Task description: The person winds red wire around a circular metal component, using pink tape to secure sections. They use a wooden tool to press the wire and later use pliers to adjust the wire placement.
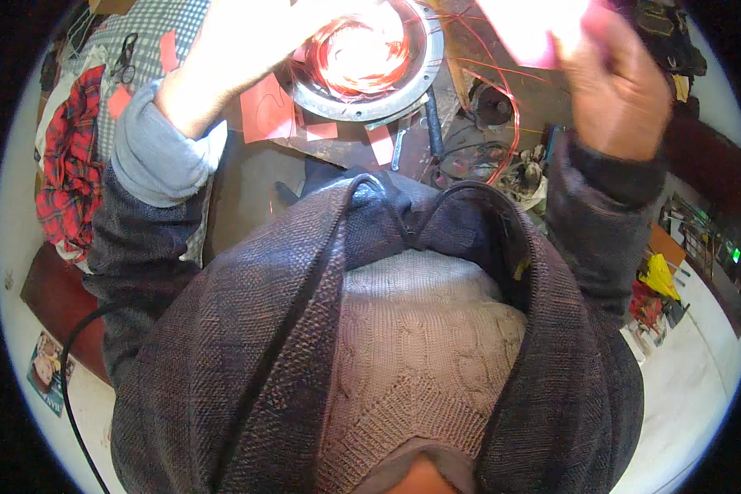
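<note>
In front of me, at the top, is a round grey metal motor housing with copper wire windings inside it. Glare washes out its centre. My left hand reaches over the left side of the housing, its fingers lost in the bright light. To the right of the housing, my right hand is raised and closed on a pink paper sheet, which is partly bleached by the light. Loose red-copper wires run from the housing to the right, below that sheet.
Pink paper pieces lie left of and below the housing. A black-handled tool and a spanner lie near the table's front edge. Scissors rest on the checked cloth; a red plaid cloth hangs at far left.
</note>
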Tool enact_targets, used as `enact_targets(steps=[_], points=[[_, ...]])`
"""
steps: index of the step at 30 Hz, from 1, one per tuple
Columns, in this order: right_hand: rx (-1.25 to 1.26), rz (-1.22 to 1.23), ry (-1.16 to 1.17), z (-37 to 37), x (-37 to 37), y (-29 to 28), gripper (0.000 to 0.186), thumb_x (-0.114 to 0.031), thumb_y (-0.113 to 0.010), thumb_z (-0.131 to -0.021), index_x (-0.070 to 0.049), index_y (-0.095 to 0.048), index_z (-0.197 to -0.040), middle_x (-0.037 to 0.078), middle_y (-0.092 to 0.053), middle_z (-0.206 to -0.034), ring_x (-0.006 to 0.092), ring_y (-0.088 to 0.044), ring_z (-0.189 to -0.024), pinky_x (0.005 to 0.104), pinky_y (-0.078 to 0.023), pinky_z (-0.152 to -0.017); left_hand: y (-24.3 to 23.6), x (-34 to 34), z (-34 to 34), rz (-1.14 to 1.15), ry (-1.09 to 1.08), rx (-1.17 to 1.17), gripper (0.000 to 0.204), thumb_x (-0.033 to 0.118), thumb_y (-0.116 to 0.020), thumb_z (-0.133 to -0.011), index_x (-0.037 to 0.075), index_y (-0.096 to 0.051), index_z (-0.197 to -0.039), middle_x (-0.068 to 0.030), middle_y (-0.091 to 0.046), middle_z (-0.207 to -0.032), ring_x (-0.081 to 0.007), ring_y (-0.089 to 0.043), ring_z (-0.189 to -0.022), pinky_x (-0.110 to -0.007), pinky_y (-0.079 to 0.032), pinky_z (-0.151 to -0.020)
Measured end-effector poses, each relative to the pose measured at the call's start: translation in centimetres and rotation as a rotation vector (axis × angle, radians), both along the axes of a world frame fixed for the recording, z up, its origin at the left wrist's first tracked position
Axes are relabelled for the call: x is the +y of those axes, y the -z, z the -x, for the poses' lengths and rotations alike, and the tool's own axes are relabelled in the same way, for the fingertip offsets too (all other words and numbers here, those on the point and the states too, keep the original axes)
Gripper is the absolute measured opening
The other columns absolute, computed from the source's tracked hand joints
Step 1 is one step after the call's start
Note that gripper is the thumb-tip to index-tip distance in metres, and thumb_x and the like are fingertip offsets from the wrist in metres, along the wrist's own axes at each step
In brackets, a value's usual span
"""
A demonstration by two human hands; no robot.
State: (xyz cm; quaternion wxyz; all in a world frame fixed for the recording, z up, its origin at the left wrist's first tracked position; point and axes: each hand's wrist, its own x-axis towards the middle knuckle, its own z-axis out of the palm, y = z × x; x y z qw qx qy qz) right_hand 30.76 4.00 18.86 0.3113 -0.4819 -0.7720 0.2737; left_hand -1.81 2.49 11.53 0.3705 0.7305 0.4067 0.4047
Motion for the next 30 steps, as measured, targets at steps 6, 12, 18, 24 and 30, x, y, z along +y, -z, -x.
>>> enact_targets(steps=[6, 12, 18, 24, 30], points=[[0.316, -0.084, 0.410, -9.0, 1.0, -0.2, 0.030, -0.012, -0.073, -0.100, 0.005, -0.070, -0.124, 0.010, -0.074, -0.117, 0.0174, -0.068, -0.103, 0.0316, -0.052, -0.095, 1.9, -0.1, 1.1, 0.343, -0.331, -0.212, 0.036, 0.005, -0.069, -0.101, 0.001, -0.059, -0.135, -0.0076, -0.072, -0.109, -0.0125, -0.069, -0.100, -0.028, -0.055, -0.092], [0.209, -0.154, 0.516, -13.9, -0.4, 1.2, 0.037, -0.010, -0.071, -0.100, 0.007, -0.065, -0.132, 0.016, -0.071, -0.123, 0.0203, -0.067, -0.110, 0.0349, -0.050, -0.101, 3.1, 0.6, -0.2, 0.337, -0.310, -0.038, 0.025, 0.012, -0.068, -0.102, -0.001, -0.067, -0.123, -0.0060, -0.073, -0.109, -0.0096, -0.067, -0.098, -0.027, -0.055, -0.086], [0.054, -0.202, 0.361, -12.4, -0.6, -0.1, 0.024, 0.003, -0.059, -0.102, 0.013, -0.066, -0.123, 0.026, -0.072, -0.120, 0.0337, -0.071, -0.112, 0.0472, -0.054, -0.105, 3.8, 1.1, -1.8, 0.130, -0.122, 0.100, 0.039, 0.018, -0.069, -0.101, -0.002, -0.066, -0.134, -0.0158, -0.073, -0.125, -0.0226, -0.071, -0.111, -0.036, -0.056, -0.097], [0.216, -0.093, 0.440, -10.5, -0.8, 0.7, 0.024, -0.002, -0.065, -0.101, 0.010, -0.067, -0.121, 0.020, -0.073, -0.118, 0.0251, -0.070, -0.107, 0.0377, -0.053, -0.100, 3.7, 0.2, -0.8, 0.384, -0.236, 0.110, 0.037, 0.016, -0.067, -0.101, -0.001, -0.066, -0.134, -0.0169, -0.072, -0.129, -0.0237, -0.071, -0.114, -0.036, -0.055, -0.100], [0.217, -0.079, 0.427, -9.7, 0.3, 1.3, 0.027, -0.006, -0.069, -0.100, 0.009, -0.066, -0.123, 0.016, -0.072, -0.119, 0.0211, -0.067, -0.105, 0.0344, -0.051, -0.097, 5.9, -0.1, -0.1, 0.246, -0.206, 0.183, 0.032, 0.016, -0.071, -0.100, 0.001, -0.069, -0.129, -0.0135, -0.075, -0.115, -0.0202, -0.074, -0.104, -0.033, -0.058, -0.092]])
